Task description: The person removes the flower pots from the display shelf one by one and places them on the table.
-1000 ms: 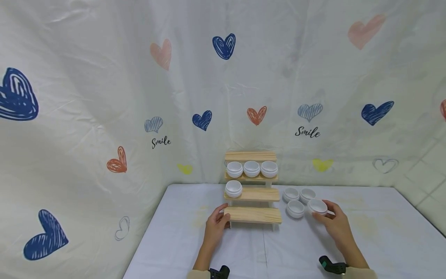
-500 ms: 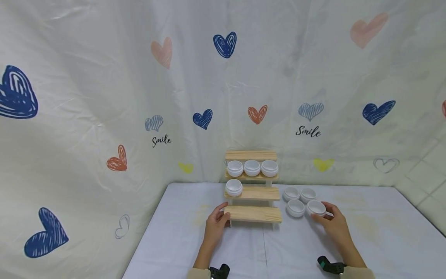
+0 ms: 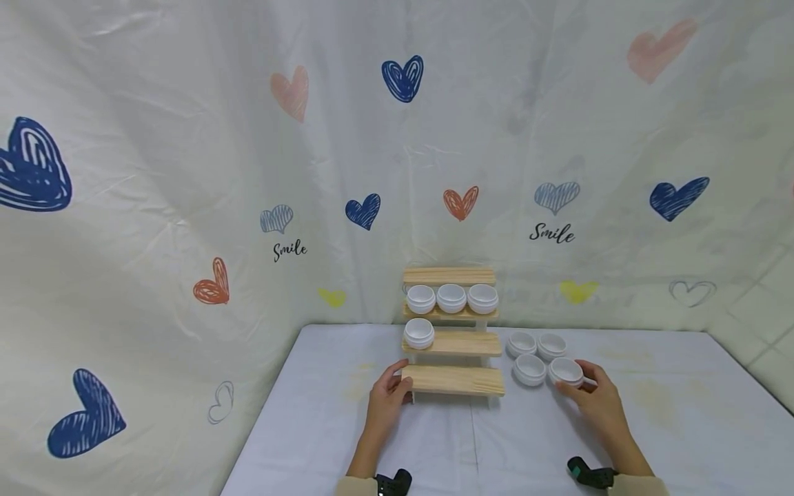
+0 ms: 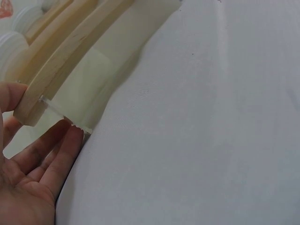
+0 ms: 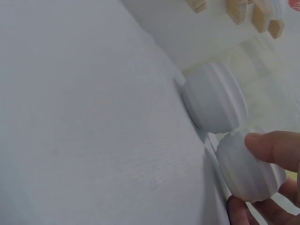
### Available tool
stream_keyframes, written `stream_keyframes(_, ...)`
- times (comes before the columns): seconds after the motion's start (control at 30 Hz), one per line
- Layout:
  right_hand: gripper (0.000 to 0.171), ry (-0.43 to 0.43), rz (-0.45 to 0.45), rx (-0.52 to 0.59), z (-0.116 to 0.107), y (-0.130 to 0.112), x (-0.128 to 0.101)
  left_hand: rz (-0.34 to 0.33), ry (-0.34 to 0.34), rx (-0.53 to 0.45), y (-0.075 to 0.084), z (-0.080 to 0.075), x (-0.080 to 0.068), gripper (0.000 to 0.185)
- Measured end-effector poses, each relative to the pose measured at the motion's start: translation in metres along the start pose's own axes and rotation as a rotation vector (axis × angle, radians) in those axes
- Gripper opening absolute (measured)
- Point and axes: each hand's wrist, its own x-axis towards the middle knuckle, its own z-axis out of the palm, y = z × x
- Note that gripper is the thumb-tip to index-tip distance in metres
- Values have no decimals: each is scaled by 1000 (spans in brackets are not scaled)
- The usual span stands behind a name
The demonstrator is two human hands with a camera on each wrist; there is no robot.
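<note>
A wooden stepped shelf (image 3: 455,344) stands at the back of the table. Three white bowls (image 3: 451,297) sit on its upper step and one bowl (image 3: 419,333) on the middle step. My left hand (image 3: 402,384) grips the left end of the lowest board, thumb on top. In the left wrist view the left hand (image 4: 42,117) has its fingers (image 4: 65,145) against the shelf's pale leg (image 4: 89,84). My right hand (image 3: 579,383) holds a white bowl (image 3: 565,370) by its sides. In the right wrist view the right hand's fingers (image 5: 276,147) wrap this bowl (image 5: 234,161), which touches a neighbouring bowl (image 5: 215,98).
Three more white bowls (image 3: 535,351) lie on the white tablecloth (image 3: 434,448) right of the shelf. A heart-printed curtain (image 3: 186,172) hangs close behind and to the left. The cloth spreads bare in front of the hands.
The bowl in my right hand sits a little lower and closer to its neighbour than a second ago. My left hand has stayed on the shelf's end.
</note>
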Motion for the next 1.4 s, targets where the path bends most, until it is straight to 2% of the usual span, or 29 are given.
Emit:
stream_keyframes(0.33,80,18,-22,-6,2,4,2,-12,-7,12,1,-2,-2,41)
stream_keyframes(0.63,82,-27,-8,-27,2,4,3,-5,12,6,2,1,-4,43)
stream_keyframes(0.9,79,-33,-57,-80,-1,5,3,-5,15,0,3,1,-4,43)
stream_keyframes(1.2,79,-31,-62,-76,0,4,3,-12,1,-9,3,0,-2,43)
stream_keyframes(1.4,79,-40,-61,-61,1,1,3,13,-5,-21,1,0,-1,44)
